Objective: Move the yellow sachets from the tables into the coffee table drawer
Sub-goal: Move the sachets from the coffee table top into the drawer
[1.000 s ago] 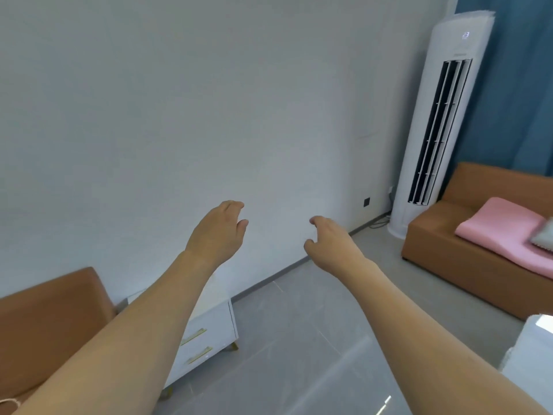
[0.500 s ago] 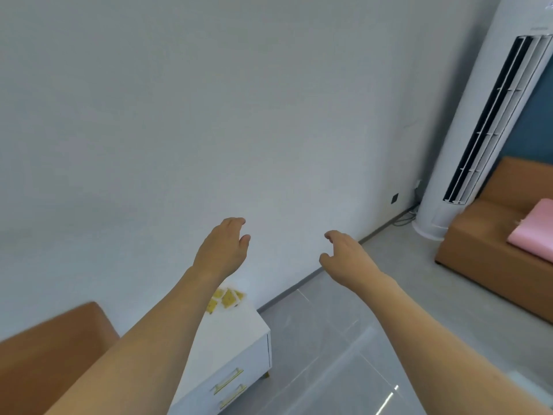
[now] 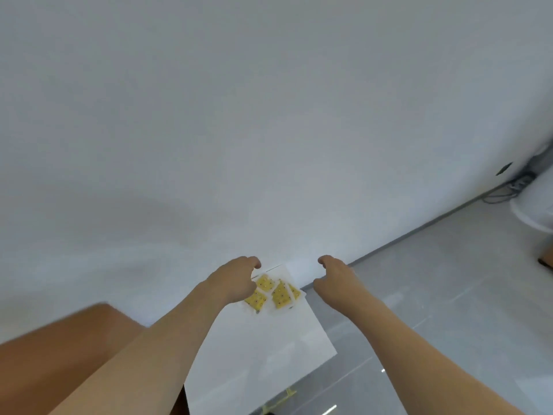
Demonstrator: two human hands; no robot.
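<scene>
Several yellow sachets (image 3: pixel 276 292) lie in a loose cluster at the far end of a white side table (image 3: pixel 269 348), close to the wall. My left hand (image 3: pixel 233 280) hovers over the left edge of the cluster with fingers loosely curled, holding nothing and partly hiding one sachet. My right hand (image 3: pixel 338 278) hangs in the air to the right of the table's far corner, fingers relaxed and empty. The coffee table drawer is out of view.
A brown sofa arm (image 3: pixel 65 354) stands left of the side table. A plain white wall fills the upper view. Grey tiled floor (image 3: pixel 449 295) stretches to the right, where the white base of a standing air conditioner (image 3: pixel 535 211) and cables sit by the wall.
The view has swung left and down, so the side table and sachets now sit between my hands. The air conditioner and the right sofa have slid almost out of view.
</scene>
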